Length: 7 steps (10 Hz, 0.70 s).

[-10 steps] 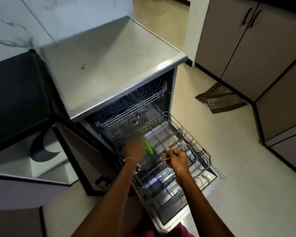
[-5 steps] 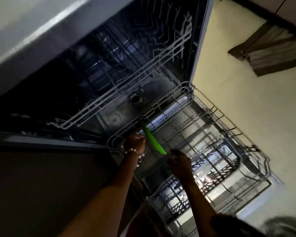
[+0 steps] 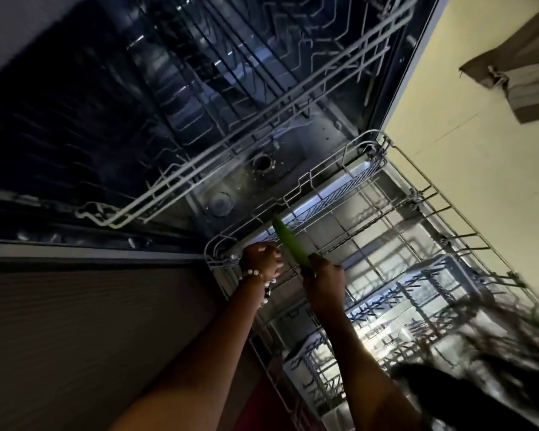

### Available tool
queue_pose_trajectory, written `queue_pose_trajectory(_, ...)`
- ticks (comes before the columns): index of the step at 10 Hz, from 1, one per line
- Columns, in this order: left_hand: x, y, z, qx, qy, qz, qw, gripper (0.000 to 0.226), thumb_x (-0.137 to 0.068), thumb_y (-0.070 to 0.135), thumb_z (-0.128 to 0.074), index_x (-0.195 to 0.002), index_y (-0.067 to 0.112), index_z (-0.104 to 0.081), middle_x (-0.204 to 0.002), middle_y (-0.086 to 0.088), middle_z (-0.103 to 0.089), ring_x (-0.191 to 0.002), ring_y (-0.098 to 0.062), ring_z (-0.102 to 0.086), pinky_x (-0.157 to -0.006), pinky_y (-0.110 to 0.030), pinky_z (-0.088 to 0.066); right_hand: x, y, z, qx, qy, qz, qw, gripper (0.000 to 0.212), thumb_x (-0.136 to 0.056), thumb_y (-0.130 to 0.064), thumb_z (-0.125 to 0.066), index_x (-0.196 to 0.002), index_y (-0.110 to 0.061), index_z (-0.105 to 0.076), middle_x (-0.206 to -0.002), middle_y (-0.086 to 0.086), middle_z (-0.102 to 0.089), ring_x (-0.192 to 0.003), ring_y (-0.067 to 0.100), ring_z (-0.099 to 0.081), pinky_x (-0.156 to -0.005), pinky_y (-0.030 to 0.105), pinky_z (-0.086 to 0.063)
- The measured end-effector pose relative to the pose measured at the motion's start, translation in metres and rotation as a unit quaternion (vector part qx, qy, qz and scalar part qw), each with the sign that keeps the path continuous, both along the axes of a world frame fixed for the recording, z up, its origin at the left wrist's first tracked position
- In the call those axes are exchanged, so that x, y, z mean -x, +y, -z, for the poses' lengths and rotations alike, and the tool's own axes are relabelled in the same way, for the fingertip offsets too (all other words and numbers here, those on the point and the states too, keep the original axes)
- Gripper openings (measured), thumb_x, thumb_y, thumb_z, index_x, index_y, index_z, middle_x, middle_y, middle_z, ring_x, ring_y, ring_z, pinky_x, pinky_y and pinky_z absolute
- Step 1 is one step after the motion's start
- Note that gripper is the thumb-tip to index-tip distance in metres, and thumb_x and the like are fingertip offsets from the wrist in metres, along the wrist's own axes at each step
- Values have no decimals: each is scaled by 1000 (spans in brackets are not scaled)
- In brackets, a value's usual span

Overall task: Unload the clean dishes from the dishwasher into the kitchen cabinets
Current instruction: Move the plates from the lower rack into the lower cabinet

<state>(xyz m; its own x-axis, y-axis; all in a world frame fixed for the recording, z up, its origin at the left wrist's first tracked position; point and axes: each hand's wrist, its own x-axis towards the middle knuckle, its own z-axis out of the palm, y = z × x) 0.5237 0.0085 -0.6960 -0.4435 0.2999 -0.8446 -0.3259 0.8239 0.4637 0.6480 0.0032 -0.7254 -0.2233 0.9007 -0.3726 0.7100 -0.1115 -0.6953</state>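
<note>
The dishwasher stands open with its wire lower rack [image 3: 423,175] pulled out over the door. A slim green item [image 3: 288,241], seen edge-on, slants up from the rack's near-left corner; I cannot tell if it is a plate or a utensil. My left hand [image 3: 260,258], with a bead bracelet at the wrist, has its fingers curled against the item's left side. My right hand [image 3: 325,284] grips its lower end. The rest of the lower rack shows only bare tines.
The upper rack [image 3: 262,119] sits pushed in above the hands and looks bare. A dark cabinet side [image 3: 75,321] fills the left. A brown cloth [image 3: 523,66] lies on the pale floor at the far right. Something dark and blurred [image 3: 467,396] is at bottom right.
The camera has dropped low and close to the rack. My right hand has moved over to the green item's lower end and taken hold; my left hand stays at its side.
</note>
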Motion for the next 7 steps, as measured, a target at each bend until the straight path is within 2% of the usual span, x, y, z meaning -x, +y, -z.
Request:
queue_pose_trajectory(1,2,-6,-11,-13,11,-4,1000,29,-97,5,-43,-74,17,-54,-72,-4,-54,-35,-6,-55,-41,-18,-42,-11,-2,-26,-53,17,-18,998,5,-74,-9,-74,-76,-6,-70,-63,13,-68,-53,28,-64,-55,21,-37)
queue_pose_trajectory(2,-2,-14,-36,-14,-19,-17,1000,33,-100,11,-38,-70,16,-49,-70,-4,-49,-47,-10,-60,-52,-17,-40,-24,-7,-64,-80,62,-31,994,6,-72,-8,-76,-74,-5,-71,-61,12,-68,-49,24,-63,-50,18,-30)
queue_pose_trajectory(3,-9,-28,-69,-14,-1,-41,999,35,-100,17,-38,-67,16,-49,-71,-1,-55,-95,-33,-65,-65,-19,-41,-43,-13,-118,-62,90,-39,993,21,-74,-25,-69,-78,-4,-73,-63,12,-67,-53,20,-58,-48,16,-30)
queue_pose_trajectory(4,-32,-52,-124,-54,26,-53,997,26,-100,22,-41,-88,11,-62,-105,-17,-67,-113,-41,-59,-68,-23,-45,-67,-25,-178,-20,117,-50,992,19,-78,-22,-72,-81,-4,-70,-65,8,-63,-60,15,-52,-48,12,-31)
queue_pose_trajectory(5,-59,-73,-197,-74,56,-62,994,37,-99,22,-42,-126,-1,-54,-128,-22,-57,-116,-38,-58,-75,-27,-50,-94,-43,-236,-20,173,-51,983,14,-77,-17,-76,-87,-8,-72,-66,-4,-63,-63,10,-57,-52,6,-34)
queue_pose_trajectory(6,-77,-111,-255,-113,105,-30,988,42,-99,29,-41,-127,0,-54,-129,-21,-57,-117,-35,-57,-95,-40,-51,-120,-67,-299,-35,221,-68,972,17,-73,-27,-71,-88,-18,-71,-68,-8,-67,-64,1,-60,-58,14,-44)
queue_pose_trajectory(7,-95,-145,-302,-168,101,-55,979,40,-99,35,-40,-119,4,-58,-121,-20,-61,-101,-33,-62,-91,-43,-51,-137,-86,-355,-29,291,-67,954,10,-80,-6,-71,-90,-7,-69,-63,-11,-66,-59,-2,-58,-58,18,-46)
